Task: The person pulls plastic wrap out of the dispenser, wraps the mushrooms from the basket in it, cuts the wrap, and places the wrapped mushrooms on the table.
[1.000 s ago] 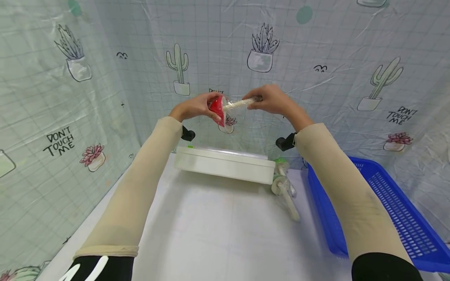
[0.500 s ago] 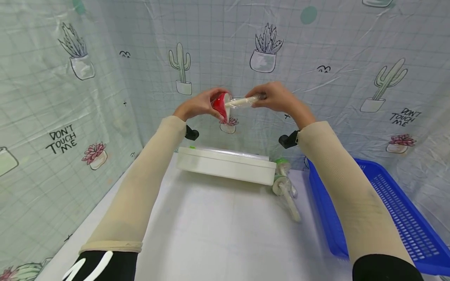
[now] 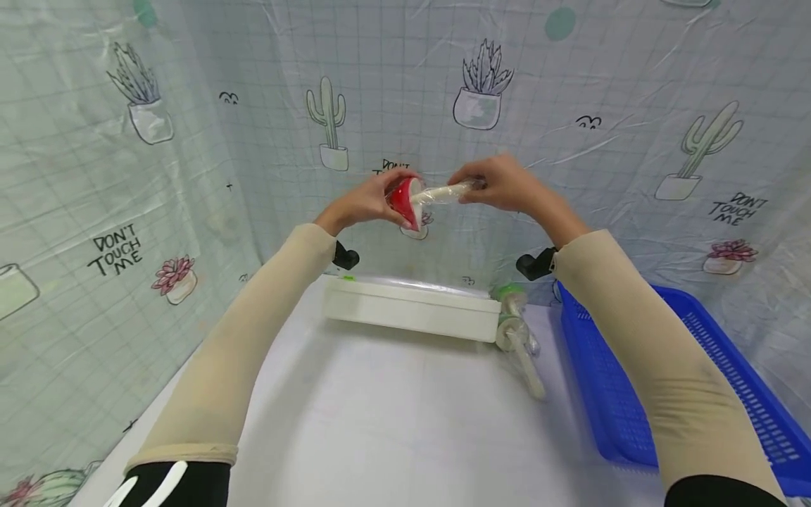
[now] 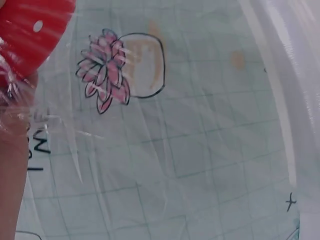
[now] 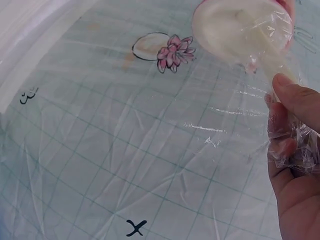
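A toy-like mushroom with a red cap point(image 3: 402, 200) and a pale stem point(image 3: 437, 194) is held sideways in the air, wrapped in clear plastic film. My left hand point(image 3: 364, 202) grips the cap from the left, thumb below and fingers above. My right hand point(image 3: 507, 186) pinches the far end of the stem with bunched film. A white dot shows on the red cap point(image 4: 42, 37) in the left wrist view. In the right wrist view, the cap's white underside point(image 5: 220, 32) faces the right hand point(image 5: 300, 165), whose thumb presses the wrapped stem point(image 5: 275, 62).
A long white box point(image 3: 412, 310), probably a cling film dispenser, lies across the back of the white table point(image 3: 405, 422). Beside its right end are wrapped, green-capped mushrooms point(image 3: 522, 352). A blue plastic basket point(image 3: 608, 394) stands at the right. Patterned sheeting point(image 3: 405, 70) hangs behind.
Both hands have shifted slightly right with the mushroom, which dipped a little from half a second ago. Both grips are kept. The head view has shifted slightly.
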The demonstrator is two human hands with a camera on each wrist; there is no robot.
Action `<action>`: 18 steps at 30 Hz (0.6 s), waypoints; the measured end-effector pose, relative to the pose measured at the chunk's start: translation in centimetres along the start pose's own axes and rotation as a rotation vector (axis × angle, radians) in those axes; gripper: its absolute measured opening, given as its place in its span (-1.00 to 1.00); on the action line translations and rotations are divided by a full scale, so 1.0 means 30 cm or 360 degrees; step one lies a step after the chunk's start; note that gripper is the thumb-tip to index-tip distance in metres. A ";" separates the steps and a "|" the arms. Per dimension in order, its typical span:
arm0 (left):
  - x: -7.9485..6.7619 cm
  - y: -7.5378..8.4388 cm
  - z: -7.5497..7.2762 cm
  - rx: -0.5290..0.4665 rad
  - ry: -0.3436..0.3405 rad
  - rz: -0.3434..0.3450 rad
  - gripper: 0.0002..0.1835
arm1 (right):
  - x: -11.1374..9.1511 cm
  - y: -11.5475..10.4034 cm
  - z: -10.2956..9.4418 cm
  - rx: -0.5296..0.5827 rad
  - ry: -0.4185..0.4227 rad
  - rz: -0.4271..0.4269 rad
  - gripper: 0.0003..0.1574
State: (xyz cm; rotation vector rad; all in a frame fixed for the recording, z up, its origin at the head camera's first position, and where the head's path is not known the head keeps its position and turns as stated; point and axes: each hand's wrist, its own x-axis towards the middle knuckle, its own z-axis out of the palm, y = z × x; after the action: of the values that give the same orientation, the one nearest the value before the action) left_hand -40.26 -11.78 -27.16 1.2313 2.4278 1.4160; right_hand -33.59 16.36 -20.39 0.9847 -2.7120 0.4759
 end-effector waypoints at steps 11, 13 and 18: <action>-0.015 -0.002 0.141 0.0135 0.0173 0.0147 -0.04 | -0.065 -0.034 -0.011 -0.0051 0.0045 -0.0084 -0.65; -0.009 -0.005 0.160 0.0175 0.0183 0.0163 -0.03 | -0.077 -0.039 -0.011 -0.0061 0.0049 -0.0079 -0.65; 0.022 -0.015 0.164 0.0262 0.0246 0.0227 -0.04 | -0.106 -0.050 -0.002 -0.0070 0.0090 -0.0024 -0.65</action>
State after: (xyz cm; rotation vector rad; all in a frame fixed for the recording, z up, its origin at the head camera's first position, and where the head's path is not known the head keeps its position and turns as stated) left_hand -38.88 -8.01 -30.11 1.4049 2.6548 1.4204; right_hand -30.21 17.16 -20.97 0.9651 -2.6512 0.4325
